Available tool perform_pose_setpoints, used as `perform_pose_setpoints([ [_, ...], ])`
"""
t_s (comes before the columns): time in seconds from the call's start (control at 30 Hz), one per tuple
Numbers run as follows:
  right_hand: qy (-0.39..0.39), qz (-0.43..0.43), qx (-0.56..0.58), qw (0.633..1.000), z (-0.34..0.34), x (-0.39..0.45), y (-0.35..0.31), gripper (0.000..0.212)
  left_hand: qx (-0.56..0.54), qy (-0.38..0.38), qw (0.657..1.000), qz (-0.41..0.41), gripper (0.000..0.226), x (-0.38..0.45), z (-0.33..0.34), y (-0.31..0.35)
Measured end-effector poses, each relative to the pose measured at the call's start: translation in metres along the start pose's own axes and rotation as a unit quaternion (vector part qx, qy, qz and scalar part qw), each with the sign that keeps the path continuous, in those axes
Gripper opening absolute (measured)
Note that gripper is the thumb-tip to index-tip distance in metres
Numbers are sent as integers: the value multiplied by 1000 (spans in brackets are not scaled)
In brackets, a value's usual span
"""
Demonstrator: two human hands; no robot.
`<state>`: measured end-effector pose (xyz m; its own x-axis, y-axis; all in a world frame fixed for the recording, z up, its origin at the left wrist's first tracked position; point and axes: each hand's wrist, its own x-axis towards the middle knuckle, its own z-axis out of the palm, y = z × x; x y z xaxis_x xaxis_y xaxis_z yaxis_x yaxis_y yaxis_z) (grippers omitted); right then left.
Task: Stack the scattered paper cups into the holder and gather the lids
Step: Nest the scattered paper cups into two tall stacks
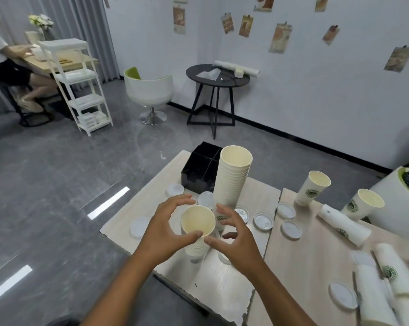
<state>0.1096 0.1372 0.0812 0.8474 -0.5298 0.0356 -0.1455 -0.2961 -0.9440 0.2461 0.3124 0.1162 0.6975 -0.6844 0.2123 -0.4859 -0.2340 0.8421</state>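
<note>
On the light wood tabletop point(300, 260), a clear plastic lid point(139, 227) lies flat at nine o'clock from the hands, another lid point(175, 189) at eleven o'clock. The left hand point(167, 231) is spread in a curve, thumb touching the near rim of a short stack of paper cups point(197, 231), fingers arched over the far rim without a firm grip. The right hand point(234, 234) mirrors it, fingers splayed, thumb tip at the same rim; whether it presses the cup I cannot tell. At twelve o'clock stands a black divided holder point(200, 170), its compartments showing no cups, and just beside it, at one o'clock, a tall stack of cups point(232, 177) rises from the tabletop. Three lids point(263, 221) lie flat at three o'clock. Farther toward two o'clock stand two single upright cups point(313, 188), a logo on each. At four o'clock several cups point(342, 225) lie on their sides near another lid point(343, 295).
</note>
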Motion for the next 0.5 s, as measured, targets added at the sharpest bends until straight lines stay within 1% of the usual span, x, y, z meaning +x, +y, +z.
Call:
perform_pose_setpoints([
  [0.1, 22, -7, 18, 1000, -25, -16, 1, 76, 4, 7, 999, 41, 66, -1, 11, 33],
  [0.17, 50, -1, 23, 998, -49, -31, 9, 71, 1, -13, 998, 66, 65, 2, 25, 55],
  [0.27, 117, 15, 45, 992, -93, -56, 29, 65, -18, -58, 993, 100, 63, 10, 62, 78],
  [0.37, 193, 43, 48, 979, -142, -83, 54, 63, -31, -113, 987, 110, 64, 21, 118, 94],
  [0.5, 288, 86, 63, 952, -202, -129, 95, 62, -41, -218, 969, 111, 64, 26, 209, 102],
])
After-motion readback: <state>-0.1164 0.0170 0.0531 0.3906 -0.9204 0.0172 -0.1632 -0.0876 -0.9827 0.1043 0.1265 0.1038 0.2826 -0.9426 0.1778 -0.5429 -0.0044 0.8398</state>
